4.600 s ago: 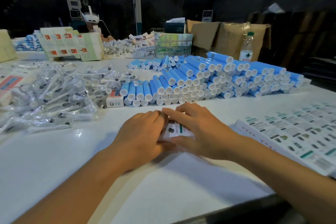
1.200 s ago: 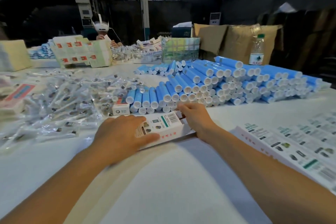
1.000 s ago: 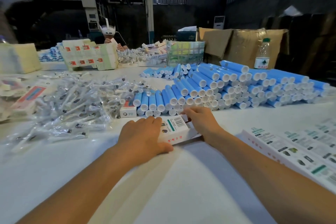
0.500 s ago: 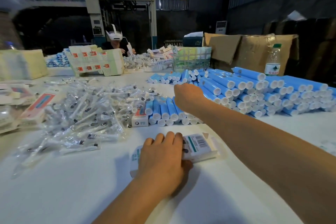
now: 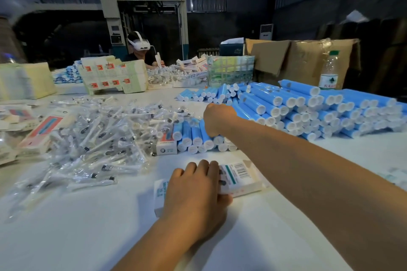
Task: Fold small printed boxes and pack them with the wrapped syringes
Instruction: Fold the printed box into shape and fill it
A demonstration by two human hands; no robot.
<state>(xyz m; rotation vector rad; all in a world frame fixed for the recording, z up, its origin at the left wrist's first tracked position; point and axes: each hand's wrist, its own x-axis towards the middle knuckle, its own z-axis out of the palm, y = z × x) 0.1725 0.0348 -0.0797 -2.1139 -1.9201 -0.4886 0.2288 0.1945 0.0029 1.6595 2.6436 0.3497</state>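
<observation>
A small white printed box point(image 5: 236, 175) with a barcode and a green stripe lies on the white table point(image 5: 66, 237) in front of me. My left hand point(image 5: 193, 191) lies over its left half, fingers across the top and thumb at the near side, holding it. My right hand point(image 5: 217, 120) reaches forward with its fingers curled down onto a row of blue tubes point(image 5: 191, 136); its fingertips are hidden. A heap of clear-wrapped syringes point(image 5: 99, 136) spreads across the left of the table.
A large stack of blue tubes point(image 5: 308, 112) fills the right. A small carton point(image 5: 166, 146) stands by the tube row. Flat printed cartons point(image 5: 114, 75), a water bottle point(image 5: 329, 70) and cardboard boxes point(image 5: 308, 57) stand behind. A person point(image 5: 141, 48) sits opposite.
My right hand has left the box and reached forward onto the blue tube row. My left hand stays on the box, which has been pulled nearer to me.
</observation>
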